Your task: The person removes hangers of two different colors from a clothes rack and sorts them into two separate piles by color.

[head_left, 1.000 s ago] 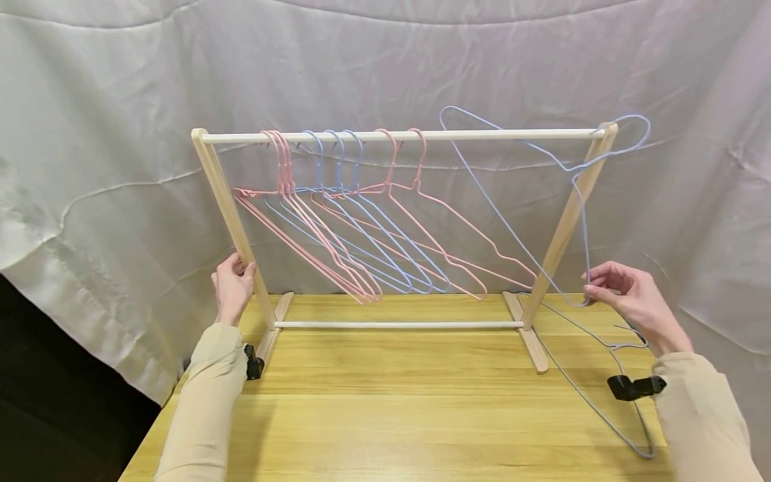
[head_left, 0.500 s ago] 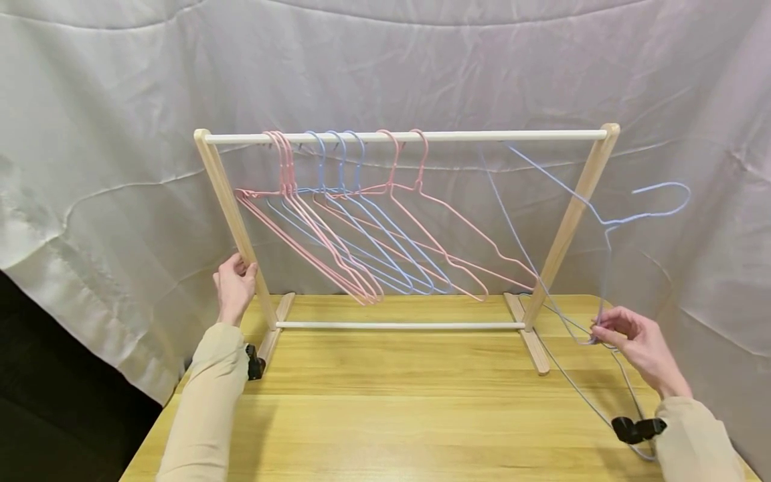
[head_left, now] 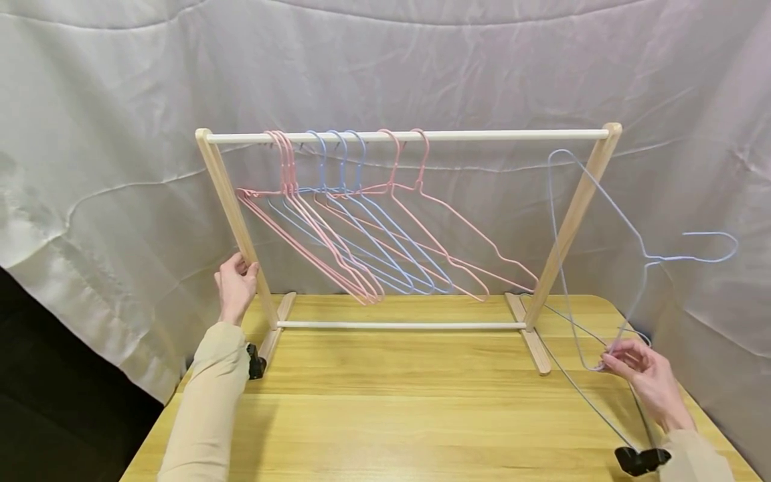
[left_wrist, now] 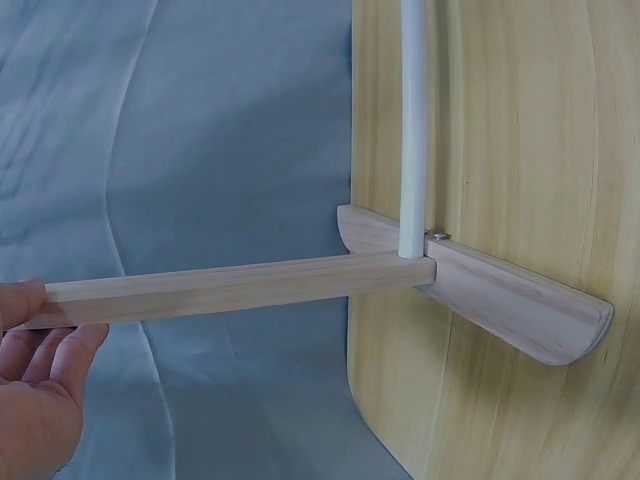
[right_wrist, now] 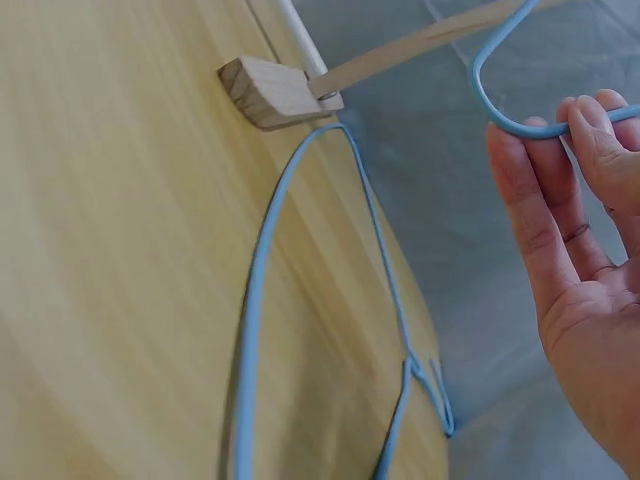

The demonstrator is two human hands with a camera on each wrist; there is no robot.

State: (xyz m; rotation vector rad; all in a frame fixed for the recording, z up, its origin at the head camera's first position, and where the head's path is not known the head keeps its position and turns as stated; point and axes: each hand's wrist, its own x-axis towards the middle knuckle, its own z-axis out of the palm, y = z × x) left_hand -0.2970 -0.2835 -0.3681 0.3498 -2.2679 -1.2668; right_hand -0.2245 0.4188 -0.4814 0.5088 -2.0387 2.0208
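Note:
My left hand [head_left: 236, 284] grips the left wooden post [head_left: 224, 191] of a small clothes rack, thumb on one side and fingers on the other in the left wrist view. To the right of the rack, my right hand [head_left: 649, 383] pinches a blue wire hanger [head_left: 649, 258] at a bottom corner, holding it in the air with its hook pointing right. A second blue hanger [right_wrist: 262, 250] lies on the table below that hand, its far corner near the rack's right foot. On the rack's white top bar [head_left: 512, 134] hang several pink hangers [head_left: 448, 204] and three blue hangers [head_left: 341, 161].
The rack's right post [head_left: 569, 231] stands just left of the held hanger. A lower white rod [head_left: 397, 326] joins the wooden feet [head_left: 536, 348] on the wooden table [head_left: 391, 415]. A grey curtain [head_left: 470, 73] hangs behind and at both sides.
The right hand has moved down and right with the blue hanger, bringing it away from the top bar and turning its hook further right and down. The left hand stays on the post.

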